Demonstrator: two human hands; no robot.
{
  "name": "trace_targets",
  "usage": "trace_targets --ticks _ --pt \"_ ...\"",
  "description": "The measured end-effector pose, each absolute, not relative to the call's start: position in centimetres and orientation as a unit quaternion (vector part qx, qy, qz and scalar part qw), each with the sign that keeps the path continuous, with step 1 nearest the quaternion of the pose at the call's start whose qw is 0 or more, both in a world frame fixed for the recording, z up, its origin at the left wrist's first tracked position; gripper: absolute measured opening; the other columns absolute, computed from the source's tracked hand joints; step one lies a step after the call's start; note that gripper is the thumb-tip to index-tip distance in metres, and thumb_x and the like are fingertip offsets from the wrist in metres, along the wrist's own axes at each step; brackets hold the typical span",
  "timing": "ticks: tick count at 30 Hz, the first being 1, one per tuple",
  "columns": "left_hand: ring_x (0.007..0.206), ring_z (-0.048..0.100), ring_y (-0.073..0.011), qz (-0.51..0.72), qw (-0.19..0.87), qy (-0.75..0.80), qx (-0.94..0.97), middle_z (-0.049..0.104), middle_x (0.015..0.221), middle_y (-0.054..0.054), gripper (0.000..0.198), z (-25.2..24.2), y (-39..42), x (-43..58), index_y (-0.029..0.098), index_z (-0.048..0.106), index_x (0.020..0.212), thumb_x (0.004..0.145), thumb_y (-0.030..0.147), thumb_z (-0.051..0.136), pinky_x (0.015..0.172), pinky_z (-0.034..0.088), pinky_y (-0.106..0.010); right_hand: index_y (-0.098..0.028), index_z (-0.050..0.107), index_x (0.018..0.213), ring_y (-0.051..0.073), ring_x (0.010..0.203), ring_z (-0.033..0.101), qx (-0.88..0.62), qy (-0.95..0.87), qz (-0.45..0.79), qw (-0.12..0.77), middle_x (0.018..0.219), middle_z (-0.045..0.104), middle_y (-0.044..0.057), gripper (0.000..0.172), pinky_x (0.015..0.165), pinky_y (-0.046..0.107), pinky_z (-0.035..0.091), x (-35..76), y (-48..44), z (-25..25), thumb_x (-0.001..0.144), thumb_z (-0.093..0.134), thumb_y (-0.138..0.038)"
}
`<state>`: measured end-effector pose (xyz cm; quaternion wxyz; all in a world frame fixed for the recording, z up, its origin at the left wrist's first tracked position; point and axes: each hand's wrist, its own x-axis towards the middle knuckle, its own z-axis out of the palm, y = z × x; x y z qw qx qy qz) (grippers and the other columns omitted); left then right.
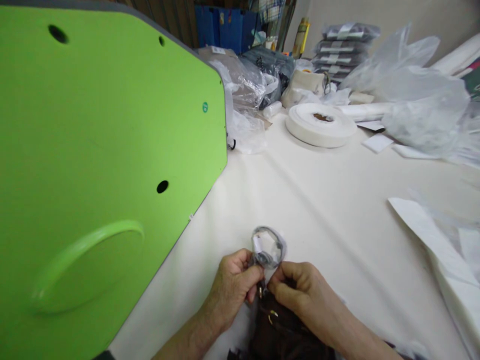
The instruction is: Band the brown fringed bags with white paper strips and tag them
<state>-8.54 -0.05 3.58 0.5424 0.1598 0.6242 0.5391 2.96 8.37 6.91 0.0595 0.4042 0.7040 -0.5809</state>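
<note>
Where my view begins at far left, a green panel (112, 135) stands over the white tabletop (318, 200). Next, my left hand (233, 281), thumb and fingers clamped on the near edge of a grey coil (282, 245). Coil sits just above dark brown fabric (281, 332). My right hand (304, 290) is at the coil's lower right; whether it clamps anything, I cannot tell. Beyond, a white roll (313, 131) lies flat.

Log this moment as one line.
left hand: pinching at grey coil | right hand: beside coil, grip unclear | dark fabric: below right hand | white roll: flat on table
</note>
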Motion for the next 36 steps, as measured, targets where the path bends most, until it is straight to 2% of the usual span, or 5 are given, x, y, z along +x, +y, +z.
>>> trace_targets --ticks 10,15,19,25,36 --pt "0.035 0.028 -0.0032 0.509 0.547 0.639 0.181 0.049 0.052 0.004 0.018 3.7 0.2 -8.9 0.015 0.051 0.065 0.063 0.032 0.054 0.034 0.018 -0.019 -0.015 0.052 0.056 0.007 0.044 0.036 0.45 0.58 -0.676 0.06 0.048 0.047 -0.003 0.015 0.044 0.021 0.023 2.5 8.0 6.0 0.061 0.056 -0.029" --pt "0.035 0.034 -0.0076 0.404 0.551 0.669 0.294 0.04 0.043 0.007 0.021 5.0 -1.1 -10.1 0.015 0.057 0.078 0.076 0.031 0.044 0.037 0.025 -0.019 -0.015 0.055 0.056 0.007 0.042 0.035 0.456 0.567 -0.681 0.082 0.046 0.047 -0.003 0.016 0.043 0.022 0.021 2.2 8.0 6.2 0.059 0.057 -0.031" --pt "0.047 0.045 -0.0081 0.368 0.453 0.73 0.354 0.058 0.075 -0.001 0.028 5.1 -3.4 -10.3 0.017 0.057 0.097 0.072 0.014 0.042 0.048 0.035 -0.02 -0.016 0.053 0.052 0.007 0.04 0.032 0.454 0.573 -0.676 0.092 0.044 0.043 -0.004 0.016 0.041 0.022 0.02 1.9 8.0 6.3 0.057 0.056 -0.031" --pt "0.072 0.052 -0.0142 0.316 0.419 0.763 0.378 0.056 0.076 -0.003 0.018 4.1 -4.7 -8.7 0.016 0.059 0.076 0.067 0.005 0.048 0.066 0.038 -0.023 -0.016 0.052 0.051 0.007 0.04 0.033 0.454 0.598 -0.65 0.115 0.043 0.042 -0.004 0.017 0.041 0.021 0.02 1.4 8.3 6.3 0.056 0.054 -0.032" --pt "0.065 0.053 -0.0152 0.293 0.417 0.771 0.383 0.055 0.067 -0.004 0.02 3.8 -3.5 -8.1 0.016 0.058 0.064 0.075 0.009 0.043 0.059 0.034 -0.025 -0.017 0.051 0.05 0.007 0.041 0.031 0.461 0.604 -0.639 0.119 0.044 0.041 -0.005 0.013 0.041 0.022 0.02 1.1 8.2 6.3 0.055 0.053 -0.029"
